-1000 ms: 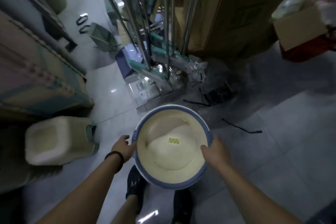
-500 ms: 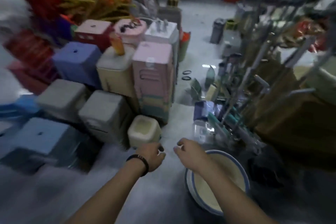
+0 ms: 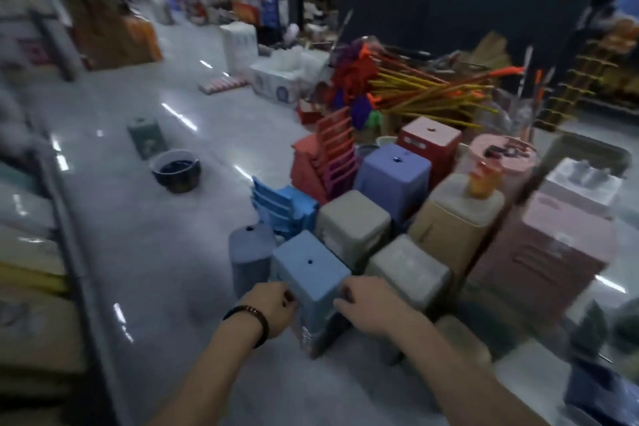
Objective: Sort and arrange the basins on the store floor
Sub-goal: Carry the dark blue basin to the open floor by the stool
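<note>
A dark round basin (image 3: 176, 170) stands alone on the pale tiled floor at mid left. The cream basin with the blue rim is out of view. My left hand (image 3: 273, 308), with a dark wristband, and my right hand (image 3: 367, 305) hang in front of me with fingers loosely curled and nothing in them. They lie on either side of the near end of a light-blue stool stack (image 3: 311, 273). The blur hides whether they touch it.
Stacks of plastic stools, grey (image 3: 352, 221), violet (image 3: 394, 169) and red (image 3: 428, 140), and a pink cabinet (image 3: 553, 252) crowd the right. Brooms with yellow handles (image 3: 425, 93) lie behind them. A grey can (image 3: 147, 137) stands near the basin. Shelving (image 3: 52, 252) lines the left.
The view has swung left, away from the cream basin set down on the floor. Both hands, which let go of it, now hover by the light-blue stools.
</note>
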`<state>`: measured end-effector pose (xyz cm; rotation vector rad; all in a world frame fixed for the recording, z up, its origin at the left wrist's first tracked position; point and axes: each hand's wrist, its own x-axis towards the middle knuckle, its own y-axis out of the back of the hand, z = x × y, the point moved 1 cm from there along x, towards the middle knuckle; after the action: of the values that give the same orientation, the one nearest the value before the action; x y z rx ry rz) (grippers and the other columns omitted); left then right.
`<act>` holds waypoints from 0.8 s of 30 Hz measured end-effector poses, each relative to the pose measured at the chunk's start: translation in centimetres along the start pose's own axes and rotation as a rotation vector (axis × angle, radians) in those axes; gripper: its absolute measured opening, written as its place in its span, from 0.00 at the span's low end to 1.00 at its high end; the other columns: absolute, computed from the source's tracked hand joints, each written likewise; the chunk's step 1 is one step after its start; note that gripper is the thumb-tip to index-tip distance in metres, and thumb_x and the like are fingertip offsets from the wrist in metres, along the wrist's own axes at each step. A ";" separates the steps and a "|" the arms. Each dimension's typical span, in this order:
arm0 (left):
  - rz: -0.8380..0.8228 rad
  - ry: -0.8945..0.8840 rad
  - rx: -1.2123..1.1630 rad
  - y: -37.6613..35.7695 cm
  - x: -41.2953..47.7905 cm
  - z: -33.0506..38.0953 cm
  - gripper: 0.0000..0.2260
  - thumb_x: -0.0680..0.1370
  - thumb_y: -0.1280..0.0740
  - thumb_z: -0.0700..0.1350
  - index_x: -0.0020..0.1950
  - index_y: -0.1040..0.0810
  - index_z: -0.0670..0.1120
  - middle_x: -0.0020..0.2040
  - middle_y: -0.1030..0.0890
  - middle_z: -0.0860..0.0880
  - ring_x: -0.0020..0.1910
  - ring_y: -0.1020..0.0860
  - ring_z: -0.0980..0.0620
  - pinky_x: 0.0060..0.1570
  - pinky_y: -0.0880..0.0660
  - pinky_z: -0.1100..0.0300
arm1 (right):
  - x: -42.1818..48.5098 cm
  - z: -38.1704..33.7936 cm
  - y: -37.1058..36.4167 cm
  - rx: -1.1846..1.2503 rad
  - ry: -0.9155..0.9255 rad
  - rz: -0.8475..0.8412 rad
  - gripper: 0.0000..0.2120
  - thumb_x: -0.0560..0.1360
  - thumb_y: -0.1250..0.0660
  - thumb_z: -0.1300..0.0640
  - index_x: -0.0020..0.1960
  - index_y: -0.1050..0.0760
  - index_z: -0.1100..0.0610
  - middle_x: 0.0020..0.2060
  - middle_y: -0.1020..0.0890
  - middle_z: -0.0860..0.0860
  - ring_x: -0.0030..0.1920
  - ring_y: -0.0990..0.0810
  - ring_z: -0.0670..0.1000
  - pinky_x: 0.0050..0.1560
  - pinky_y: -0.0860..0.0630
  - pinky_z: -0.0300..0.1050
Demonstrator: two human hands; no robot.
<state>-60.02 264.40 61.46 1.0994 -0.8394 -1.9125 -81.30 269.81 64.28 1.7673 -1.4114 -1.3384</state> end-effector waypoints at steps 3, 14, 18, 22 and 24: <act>0.069 0.095 -0.069 4.8 1.9 -6.6 0.11 0.80 0.38 0.53 0.53 0.19 0.51 0.51 0.16 0.51 0.49 0.19 0.50 0.52 0.20 0.54 | 5.7 -6.2 -0.2 -0.021 0.064 -0.039 0.18 0.81 0.36 0.42 0.67 0.25 0.49 0.60 0.19 0.51 0.57 0.20 0.53 0.59 0.21 0.50; 0.101 0.448 -0.130 19.3 14.3 -28.5 0.12 0.76 0.34 0.57 0.56 0.19 0.55 0.54 0.17 0.53 0.53 0.18 0.52 0.54 0.21 0.60 | 34.7 -25.5 -1.0 0.045 0.261 -0.190 0.18 0.85 0.42 0.47 0.53 0.22 0.60 0.45 0.15 0.61 0.48 0.16 0.60 0.42 0.27 0.52; 0.185 0.503 -0.201 26.9 18.3 -35.0 0.10 0.79 0.36 0.56 0.56 0.21 0.56 0.49 0.19 0.55 0.44 0.21 0.56 0.44 0.22 0.62 | 44.5 -34.7 -0.1 0.035 0.358 -0.215 0.20 0.82 0.41 0.40 0.65 0.24 0.52 0.50 0.16 0.52 0.47 0.19 0.52 0.50 0.22 0.49; 0.227 0.541 -0.225 32.6 24.2 -43.6 0.11 0.80 0.37 0.58 0.58 0.21 0.56 0.53 0.18 0.55 0.49 0.20 0.56 0.52 0.19 0.57 | 54.3 -43.7 0.4 -0.021 0.409 -0.244 0.24 0.83 0.39 0.40 0.71 0.26 0.55 0.61 0.18 0.55 0.59 0.20 0.53 0.57 0.25 0.46; 0.203 0.539 -0.244 35.2 27.8 -48.2 0.13 0.80 0.37 0.59 0.58 0.20 0.54 0.54 0.18 0.54 0.50 0.20 0.55 0.54 0.19 0.56 | 59.6 -48.0 0.2 -0.027 0.412 -0.247 0.24 0.82 0.38 0.40 0.71 0.26 0.54 0.62 0.19 0.54 0.61 0.20 0.53 0.58 0.25 0.45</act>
<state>-16.17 215.36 59.49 1.2405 -0.3859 -1.4049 -39.43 205.89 60.54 2.1022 -0.9719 -1.0181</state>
